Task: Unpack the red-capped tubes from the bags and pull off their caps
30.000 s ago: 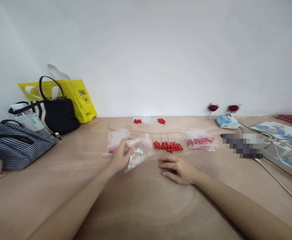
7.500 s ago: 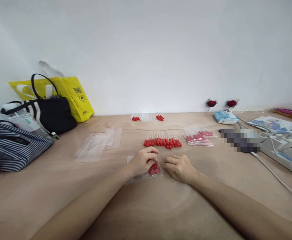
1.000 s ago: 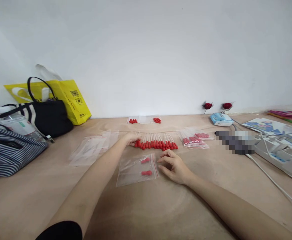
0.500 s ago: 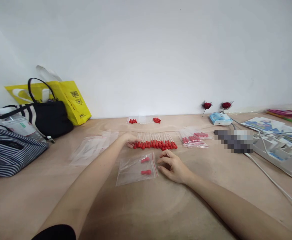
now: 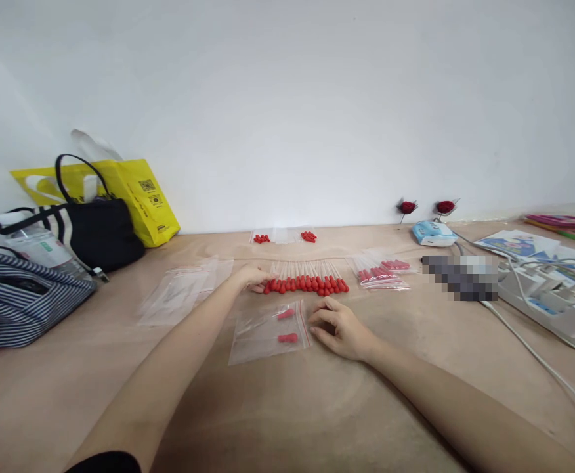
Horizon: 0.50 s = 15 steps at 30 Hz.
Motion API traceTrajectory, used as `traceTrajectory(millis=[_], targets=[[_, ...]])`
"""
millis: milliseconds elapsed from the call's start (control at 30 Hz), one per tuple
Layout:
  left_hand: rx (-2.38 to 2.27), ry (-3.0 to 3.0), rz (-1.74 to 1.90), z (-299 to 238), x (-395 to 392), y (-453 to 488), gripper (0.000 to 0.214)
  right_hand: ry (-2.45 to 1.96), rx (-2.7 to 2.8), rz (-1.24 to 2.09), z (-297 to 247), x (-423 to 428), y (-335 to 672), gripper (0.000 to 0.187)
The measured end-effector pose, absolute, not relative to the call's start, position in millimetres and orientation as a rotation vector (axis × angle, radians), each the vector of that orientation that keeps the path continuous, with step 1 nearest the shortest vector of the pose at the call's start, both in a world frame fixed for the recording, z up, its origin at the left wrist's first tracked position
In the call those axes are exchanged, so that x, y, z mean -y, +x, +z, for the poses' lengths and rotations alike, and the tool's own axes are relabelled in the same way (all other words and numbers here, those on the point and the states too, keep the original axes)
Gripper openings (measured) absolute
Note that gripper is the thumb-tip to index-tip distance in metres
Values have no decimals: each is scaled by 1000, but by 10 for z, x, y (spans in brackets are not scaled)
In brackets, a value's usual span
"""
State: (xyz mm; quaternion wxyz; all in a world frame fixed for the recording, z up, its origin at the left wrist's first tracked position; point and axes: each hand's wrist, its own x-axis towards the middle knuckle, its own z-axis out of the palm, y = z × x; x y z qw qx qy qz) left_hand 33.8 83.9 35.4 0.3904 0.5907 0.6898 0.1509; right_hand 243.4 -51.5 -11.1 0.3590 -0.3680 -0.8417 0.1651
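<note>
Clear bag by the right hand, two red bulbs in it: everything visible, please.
The clear bag is thin, plastic-looking and roughly rectangular, with a red line along the edge facing the right hand. It lies flat on the table, nearer the person than the row of red-tipped sticks. Two red bulbs show inside, one behind the other. Can't tell whether it's sealed or the hand touches it.

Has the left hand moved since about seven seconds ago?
Yes: judged against the yellow bag, the left hand has shifted leftward and farther back, now at the left end of the row of red-tipped sticks.
</note>
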Motion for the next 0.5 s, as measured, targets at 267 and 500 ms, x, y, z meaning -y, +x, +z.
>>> traceTrajectory(millis=[267,500], targets=[[-1849,1739,604,370,-615,165,27,-953,2206,393,-133,496,2429,12],[-1069,2402,650,294,292,99,36,-1031,2124,518,-108,514,2384,13]])
